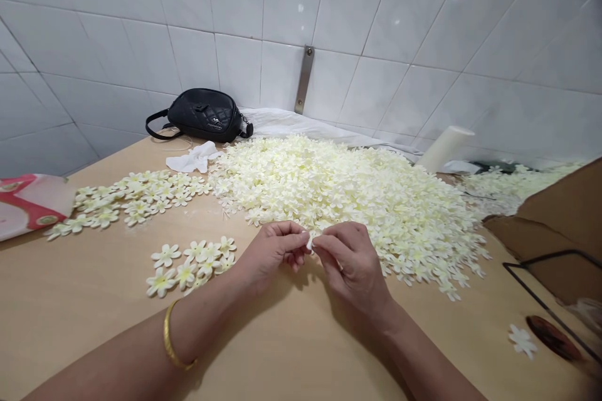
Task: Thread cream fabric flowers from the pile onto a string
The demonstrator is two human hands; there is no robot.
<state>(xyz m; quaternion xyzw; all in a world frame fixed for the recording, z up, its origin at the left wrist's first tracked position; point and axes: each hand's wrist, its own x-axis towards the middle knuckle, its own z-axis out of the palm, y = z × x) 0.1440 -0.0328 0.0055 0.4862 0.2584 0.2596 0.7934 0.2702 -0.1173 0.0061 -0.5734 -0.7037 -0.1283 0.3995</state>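
Observation:
Both hands meet in the middle of the view, at the near edge of a large heap of pale yellow-white artificial flowers (pixel 338 188). My left hand (pixel 277 247) pinches a small white flower (pixel 309 242) between thumb and fingers. On the other side of it, my right hand (pixel 352 263) has its thumb and fingertips pressed together at the same flower. Most of that flower is hidden by the fingers. Left of my left hand lies a small group of loose flowers (pixel 185 272), flat on the wooden table (pixel 117 326).
A wider spread of flowers (pixel 141 194) lies at the left by a pink-and-white bag (pixel 32 207). Behind are a black handbag (pixel 207 114) and a white cloth (pixel 195 156). A white roll (pixel 444 147), a cardboard box (pixel 555 225) and a single flower (pixel 522 341) are at the right.

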